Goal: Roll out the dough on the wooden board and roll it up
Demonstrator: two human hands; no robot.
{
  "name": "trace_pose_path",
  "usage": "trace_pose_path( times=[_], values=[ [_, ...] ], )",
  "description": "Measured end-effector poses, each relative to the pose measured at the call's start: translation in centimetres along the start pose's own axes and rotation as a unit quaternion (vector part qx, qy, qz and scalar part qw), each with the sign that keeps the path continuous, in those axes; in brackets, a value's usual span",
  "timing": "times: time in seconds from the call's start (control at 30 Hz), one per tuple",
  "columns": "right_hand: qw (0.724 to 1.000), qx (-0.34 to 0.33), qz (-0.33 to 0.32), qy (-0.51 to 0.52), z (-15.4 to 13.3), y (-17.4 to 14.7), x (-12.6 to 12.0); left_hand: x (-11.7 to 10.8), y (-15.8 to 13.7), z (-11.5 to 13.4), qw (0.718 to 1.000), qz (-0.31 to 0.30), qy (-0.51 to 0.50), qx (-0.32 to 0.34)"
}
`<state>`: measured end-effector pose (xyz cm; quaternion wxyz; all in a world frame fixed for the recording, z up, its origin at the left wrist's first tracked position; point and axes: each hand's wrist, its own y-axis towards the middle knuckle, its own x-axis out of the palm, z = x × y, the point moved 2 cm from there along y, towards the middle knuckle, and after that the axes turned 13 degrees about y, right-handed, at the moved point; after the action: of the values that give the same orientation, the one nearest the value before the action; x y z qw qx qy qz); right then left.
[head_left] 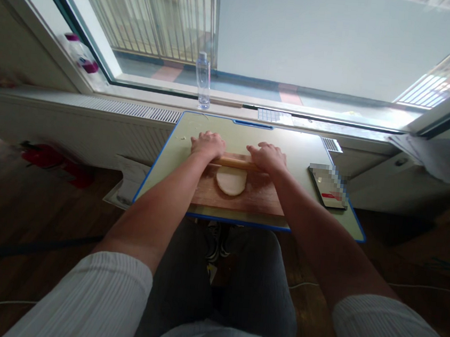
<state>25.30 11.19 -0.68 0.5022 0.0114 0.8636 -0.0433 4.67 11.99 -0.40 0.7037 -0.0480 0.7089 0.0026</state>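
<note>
A wooden rolling pin (pixel 237 163) lies crosswise at the far edge of a round, flattened piece of dough (pixel 231 182). My left hand (pixel 208 145) rests over the pin's left end, fingers curved forward across it. Over the right end, my right hand (pixel 268 157) grips it in the same way. Both palms cover the ends of the pin, so those parts are hidden. Beneath the dough is a brown wooden board (pixel 241 202), which sits on a pale green folding table (pixel 300 144) with a blue rim.
A phone (pixel 327 187) lies at the table's right side. On the sill behind stands a clear bottle (pixel 203 83); another bottle with a purple cap (pixel 82 56) is by the left window frame. Papers (pixel 435 158) stick out at right. A red fire extinguisher (pixel 56 164) is at lower left.
</note>
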Motion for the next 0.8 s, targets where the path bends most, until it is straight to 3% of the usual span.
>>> trace_pose_path(
  times=[0.8],
  values=[
    [1.0, -0.012, 0.028, 0.004, 0.1, 1.3, 0.2, 0.0, 1.1, 0.0, 0.999, 0.028, -0.021, -0.017]
  ],
)
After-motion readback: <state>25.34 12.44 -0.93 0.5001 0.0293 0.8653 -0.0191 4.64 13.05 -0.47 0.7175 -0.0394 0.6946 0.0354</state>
